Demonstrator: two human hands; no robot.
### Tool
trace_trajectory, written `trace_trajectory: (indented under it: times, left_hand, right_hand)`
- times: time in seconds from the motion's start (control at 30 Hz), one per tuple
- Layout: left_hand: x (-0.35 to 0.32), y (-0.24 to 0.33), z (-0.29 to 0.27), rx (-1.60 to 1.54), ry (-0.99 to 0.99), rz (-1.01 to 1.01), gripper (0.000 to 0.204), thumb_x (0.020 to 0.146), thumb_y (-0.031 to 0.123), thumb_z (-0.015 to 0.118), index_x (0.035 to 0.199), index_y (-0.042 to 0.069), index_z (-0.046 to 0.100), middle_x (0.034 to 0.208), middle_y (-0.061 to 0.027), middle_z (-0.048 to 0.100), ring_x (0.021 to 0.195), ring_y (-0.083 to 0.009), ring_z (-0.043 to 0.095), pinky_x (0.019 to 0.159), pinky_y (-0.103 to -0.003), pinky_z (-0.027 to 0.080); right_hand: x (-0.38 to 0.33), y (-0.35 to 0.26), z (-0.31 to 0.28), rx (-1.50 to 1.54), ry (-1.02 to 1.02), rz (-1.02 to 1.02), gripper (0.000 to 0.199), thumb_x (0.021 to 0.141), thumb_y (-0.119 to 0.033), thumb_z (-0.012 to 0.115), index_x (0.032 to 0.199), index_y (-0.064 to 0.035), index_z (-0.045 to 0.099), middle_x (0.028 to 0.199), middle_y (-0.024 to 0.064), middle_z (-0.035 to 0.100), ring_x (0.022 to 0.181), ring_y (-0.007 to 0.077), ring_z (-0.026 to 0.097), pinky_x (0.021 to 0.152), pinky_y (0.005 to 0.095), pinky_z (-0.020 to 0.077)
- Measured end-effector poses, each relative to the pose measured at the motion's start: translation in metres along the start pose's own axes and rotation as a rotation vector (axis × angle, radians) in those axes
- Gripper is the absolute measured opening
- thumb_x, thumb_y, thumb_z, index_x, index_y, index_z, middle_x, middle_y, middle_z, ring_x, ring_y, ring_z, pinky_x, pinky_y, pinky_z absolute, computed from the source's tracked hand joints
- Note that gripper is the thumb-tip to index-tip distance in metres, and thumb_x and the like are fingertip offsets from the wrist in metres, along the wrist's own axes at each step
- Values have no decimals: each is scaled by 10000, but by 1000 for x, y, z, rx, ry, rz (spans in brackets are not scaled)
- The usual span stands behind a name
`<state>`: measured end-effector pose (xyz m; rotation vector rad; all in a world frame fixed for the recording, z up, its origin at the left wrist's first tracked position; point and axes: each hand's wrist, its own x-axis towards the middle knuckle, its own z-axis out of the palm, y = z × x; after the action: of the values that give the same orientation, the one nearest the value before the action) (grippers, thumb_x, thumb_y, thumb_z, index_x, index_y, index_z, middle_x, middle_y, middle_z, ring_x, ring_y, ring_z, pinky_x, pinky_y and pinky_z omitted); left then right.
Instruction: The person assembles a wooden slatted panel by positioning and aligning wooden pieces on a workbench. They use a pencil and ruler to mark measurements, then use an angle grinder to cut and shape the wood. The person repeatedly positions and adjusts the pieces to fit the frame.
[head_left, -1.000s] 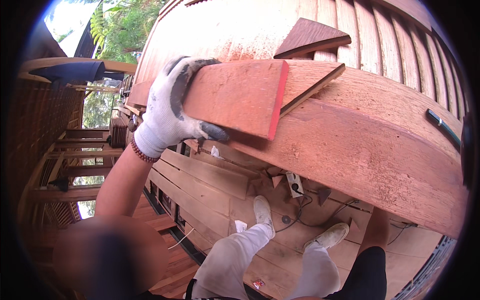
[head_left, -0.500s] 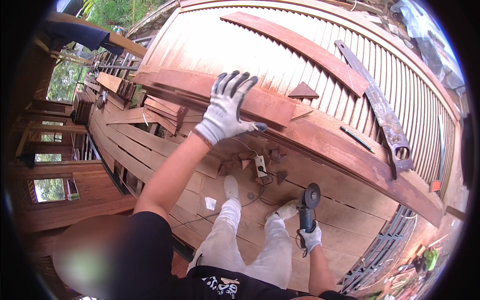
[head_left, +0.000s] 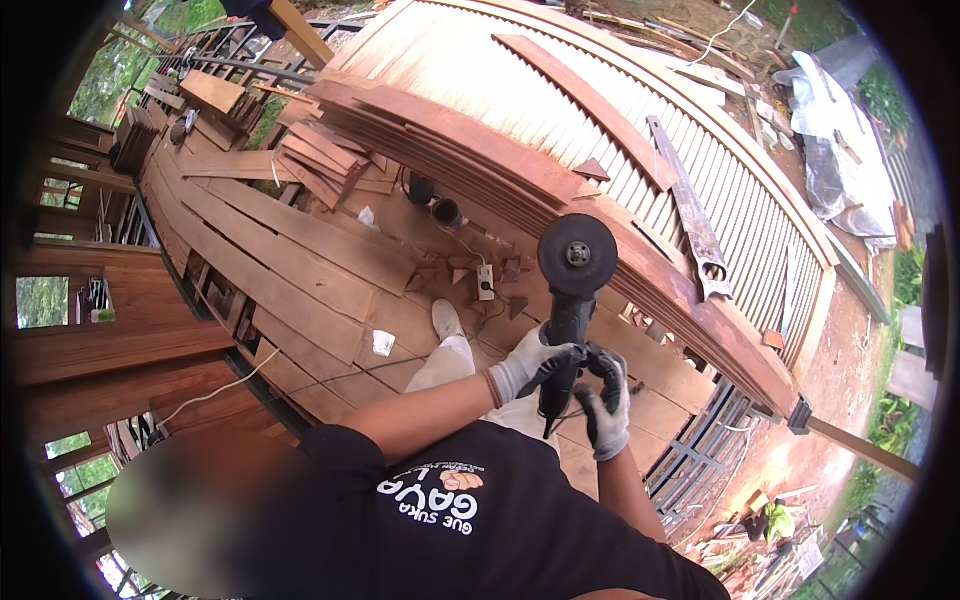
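Angle grinder (head_left: 570, 320): I see it in front of the black T-shirt (head_left: 540, 510), reaching outward from between the two gloved hands.
Long axis: the tail end lies toward the body, the cutting disc (head_left: 577, 254) at the far end, pointing at the stacked boards (head_left: 480, 150); I cannot tell how wide the gap is.
Left hand (head_left: 536, 362): closed round the grinder from its left side.
Right hand (head_left: 608, 402): half curled at the right side, nearer the tail; I cannot tell whether it grips.
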<state>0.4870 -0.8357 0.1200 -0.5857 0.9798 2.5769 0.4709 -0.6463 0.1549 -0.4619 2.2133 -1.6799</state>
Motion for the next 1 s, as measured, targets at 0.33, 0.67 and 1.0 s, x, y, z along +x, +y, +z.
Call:
trace_trajectory:
  times: [0.33, 0.67, 1.0]
  left_hand:
    - [-21, 44, 12, 93, -356, -362, 364, 947, 239, 706, 1226, 26, 608, 1070, -141, 700, 932, -272, 715, 824, -419, 604]
    - [-12, 76, 14, 778, -308, -84, 620, 792, 206, 821, 1297, 13, 517, 1094, -104, 694, 958, -171, 696, 854, -328, 578]
    - [16, 99, 8, 905, -274, -231, 609, 795, 300, 827, 1238, 13, 523, 992, -149, 722, 849, -201, 735, 761, -346, 598]
  right_hand:
    - [72, -25, 15, 1107, -101, 326, 604, 1027, -469, 562, 1408, -9, 475, 1182, 185, 666, 1085, 348, 680, 928, 453, 579]
    - [84, -44, 51, 1154, 342, 272, 655, 1002, -604, 511, 1279, -13, 560, 999, 161, 683, 830, 330, 695, 731, 446, 585]
    - [123, -30, 45, 1150, 429, 385, 616, 916, -630, 654, 1086, -41, 598, 830, 122, 653, 754, 286, 674, 709, 437, 595]
